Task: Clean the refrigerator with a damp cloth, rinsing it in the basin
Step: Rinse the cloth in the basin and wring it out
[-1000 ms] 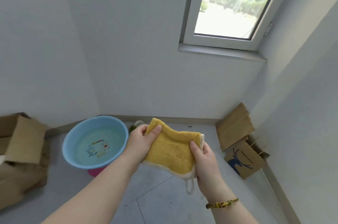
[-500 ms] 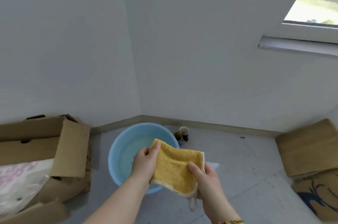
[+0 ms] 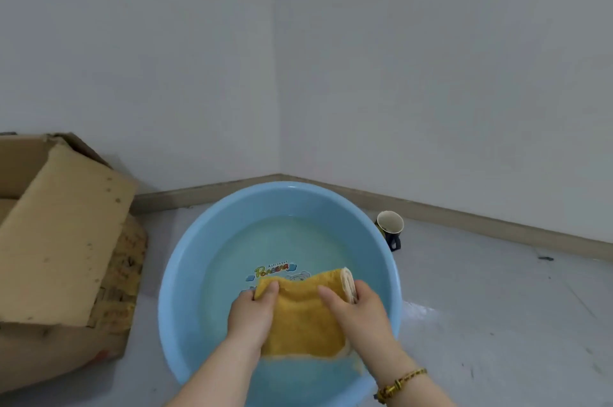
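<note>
A round light-blue basin (image 3: 185,254) holding shallow water stands on the grey floor in the room's corner. A yellow cloth (image 3: 303,317) with a pale edge hangs over the water, inside the basin's rim. My left hand (image 3: 248,313) grips the cloth's left edge, thumb on top. My right hand (image 3: 360,310) grips its right edge, where the cloth is bunched. The cloth's lower edge looks to reach the water. No refrigerator is in view.
An open cardboard box (image 3: 66,240) stands just left of the basin. A dark paper cup (image 3: 390,229) sits on the floor behind the basin's right rim. White walls meet in a corner straight ahead. Bare grey floor (image 3: 497,323) stretches to the right.
The view has swung left and down onto the basin. Both hands have lowered the cloth from chest height into the basin, keeping the same grip.
</note>
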The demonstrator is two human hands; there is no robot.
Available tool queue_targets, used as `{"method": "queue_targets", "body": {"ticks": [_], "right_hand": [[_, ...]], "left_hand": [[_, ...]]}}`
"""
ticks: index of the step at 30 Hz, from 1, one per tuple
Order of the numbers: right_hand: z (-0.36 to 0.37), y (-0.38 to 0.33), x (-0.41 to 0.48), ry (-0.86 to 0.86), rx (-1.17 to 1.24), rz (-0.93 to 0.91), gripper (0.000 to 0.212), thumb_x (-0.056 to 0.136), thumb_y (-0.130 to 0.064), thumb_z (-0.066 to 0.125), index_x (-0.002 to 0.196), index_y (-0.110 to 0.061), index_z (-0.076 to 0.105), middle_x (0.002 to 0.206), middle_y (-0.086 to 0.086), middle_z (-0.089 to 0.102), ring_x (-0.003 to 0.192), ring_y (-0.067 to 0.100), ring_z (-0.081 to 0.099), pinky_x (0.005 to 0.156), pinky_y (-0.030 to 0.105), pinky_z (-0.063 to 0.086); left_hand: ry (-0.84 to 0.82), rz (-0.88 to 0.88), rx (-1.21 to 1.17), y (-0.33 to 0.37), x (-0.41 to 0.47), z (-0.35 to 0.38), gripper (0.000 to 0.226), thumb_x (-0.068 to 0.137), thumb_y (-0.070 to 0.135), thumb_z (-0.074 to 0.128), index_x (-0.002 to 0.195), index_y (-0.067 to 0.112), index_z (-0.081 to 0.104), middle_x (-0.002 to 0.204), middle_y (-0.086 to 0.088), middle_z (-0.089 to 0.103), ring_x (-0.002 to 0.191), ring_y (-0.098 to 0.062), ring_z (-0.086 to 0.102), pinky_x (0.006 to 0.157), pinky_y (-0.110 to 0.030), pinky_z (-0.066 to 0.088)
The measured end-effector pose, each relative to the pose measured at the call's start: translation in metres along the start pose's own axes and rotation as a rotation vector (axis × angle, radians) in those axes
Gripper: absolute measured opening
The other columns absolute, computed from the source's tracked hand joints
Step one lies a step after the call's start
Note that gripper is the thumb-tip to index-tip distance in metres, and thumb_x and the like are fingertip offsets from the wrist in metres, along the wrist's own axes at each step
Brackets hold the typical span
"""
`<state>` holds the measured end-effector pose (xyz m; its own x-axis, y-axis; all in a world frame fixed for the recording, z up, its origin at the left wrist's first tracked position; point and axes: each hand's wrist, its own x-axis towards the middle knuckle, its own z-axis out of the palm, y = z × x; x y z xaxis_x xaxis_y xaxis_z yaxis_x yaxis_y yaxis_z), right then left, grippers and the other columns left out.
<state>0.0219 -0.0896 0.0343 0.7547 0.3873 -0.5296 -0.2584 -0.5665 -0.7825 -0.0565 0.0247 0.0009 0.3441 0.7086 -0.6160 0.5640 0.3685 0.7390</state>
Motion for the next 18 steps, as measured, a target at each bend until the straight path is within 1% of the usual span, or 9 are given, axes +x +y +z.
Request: {"method": "queue_targets", "body": {"ticks": [2, 3, 5, 6, 8, 10, 12, 15, 18], "right_hand": [[0.020, 0.009, 0.035, 0.016, -0.037, -0.045, 0.023, 0.079, -0.033, 0.068, 0.077, -0.019, 0.050, 0.074, -0.006, 0.055, 0.070, 0.010, 0.054, 0.064, 0.024, 0.046], [0.033, 0.022, 0.053, 0.004, -0.066, -0.050, 0.023, 0.079, -0.033, 0.068, 0.080, -0.018, 0.051, 0.076, -0.006, 0.056, 0.075, 0.013, 0.055, 0.068, 0.026, 0.047], [0.049, 0.044, 0.086, -0.007, -0.145, -0.040, 0.027, 0.080, -0.033, 0.067, 0.095, -0.014, 0.054, 0.089, -0.002, 0.060, 0.087, 0.018, 0.058, 0.076, 0.028, 0.048], [0.054, 0.054, 0.100, -0.010, -0.207, -0.036, 0.032, 0.081, -0.034, 0.065, 0.103, -0.012, 0.055, 0.097, 0.002, 0.061, 0.093, 0.020, 0.059, 0.078, 0.029, 0.048], [0.063, 0.069, 0.121, -0.014, -0.357, -0.043, 0.038, 0.082, -0.035, 0.063, 0.110, -0.011, 0.053, 0.108, 0.005, 0.062, 0.101, 0.023, 0.058, 0.083, 0.029, 0.049], [0.069, 0.071, 0.131, -0.035, -0.551, -0.060, 0.039, 0.085, -0.036, 0.059, 0.113, -0.010, 0.051, 0.114, 0.006, 0.060, 0.105, 0.024, 0.057, 0.083, 0.028, 0.046], [0.075, 0.072, 0.132, -0.042, -0.717, -0.075, 0.039, 0.088, -0.036, 0.055, 0.115, -0.009, 0.047, 0.118, 0.007, 0.058, 0.109, 0.024, 0.055, 0.083, 0.027, 0.044], [0.085, 0.076, 0.131, -0.050, -0.789, -0.064, 0.034, 0.092, -0.029, 0.049, 0.118, -0.009, 0.044, 0.122, 0.008, 0.057, 0.113, 0.025, 0.054, 0.086, 0.027, 0.044], [0.088, 0.078, 0.135, -0.036, -0.803, -0.070, 0.030, 0.094, -0.026, 0.043, 0.118, -0.009, 0.044, 0.120, 0.010, 0.058, 0.112, 0.027, 0.054, 0.086, 0.028, 0.043]], "left_hand": [[0.062, 0.017, 0.059, -0.008, 0.039, 0.011, 0.036, 0.091, 0.035, 0.048, 0.095, 0.001, 0.057, 0.103, -0.018, 0.060, 0.089, -0.031, 0.053, 0.076, -0.032, 0.040], [0.087, 0.030, 0.096, -0.019, 0.058, 0.017, 0.041, 0.091, 0.037, 0.048, 0.100, -0.001, 0.057, 0.107, -0.019, 0.059, 0.093, -0.032, 0.053, 0.078, -0.033, 0.040], [0.108, 0.040, 0.177, -0.032, 0.090, 0.026, 0.048, 0.091, 0.040, 0.047, 0.110, -0.003, 0.054, 0.116, -0.019, 0.057, 0.105, -0.034, 0.053, 0.083, -0.033, 0.040], [0.104, 0.037, 0.229, -0.039, 0.102, 0.029, 0.050, 0.091, 0.041, 0.046, 0.113, -0.003, 0.053, 0.119, -0.019, 0.056, 0.109, -0.034, 0.052, 0.085, -0.033, 0.040], [0.093, 0.015, 0.322, -0.052, 0.120, 0.034, 0.051, 0.091, 0.042, 0.046, 0.117, -0.002, 0.052, 0.123, -0.019, 0.055, 0.113, -0.034, 0.051, 0.087, -0.032, 0.040], [0.090, -0.047, 0.368, -0.059, 0.127, 0.034, 0.051, 0.091, 0.040, 0.046, 0.117, -0.003, 0.051, 0.123, -0.019, 0.056, 0.112, -0.033, 0.052, 0.082, -0.030, 0.039], [0.085, -0.096, 0.406, -0.063, 0.127, 0.033, 0.048, 0.092, 0.037, 0.047, 0.120, -0.002, 0.051, 0.125, -0.018, 0.055, 0.113, -0.033, 0.052, 0.083, -0.029, 0.039], [0.092, -0.114, 0.386, -0.067, 0.128, 0.032, 0.046, 0.092, 0.033, 0.049, 0.124, 0.001, 0.049, 0.128, -0.017, 0.054, 0.115, -0.032, 0.051, 0.090, -0.032, 0.040], [0.083, -0.148, 0.218, -0.067, 0.132, 0.034, 0.049, 0.091, 0.035, 0.050, 0.123, -0.002, 0.049, 0.125, -0.018, 0.054, 0.113, -0.034, 0.052, 0.091, -0.034, 0.041]]}}
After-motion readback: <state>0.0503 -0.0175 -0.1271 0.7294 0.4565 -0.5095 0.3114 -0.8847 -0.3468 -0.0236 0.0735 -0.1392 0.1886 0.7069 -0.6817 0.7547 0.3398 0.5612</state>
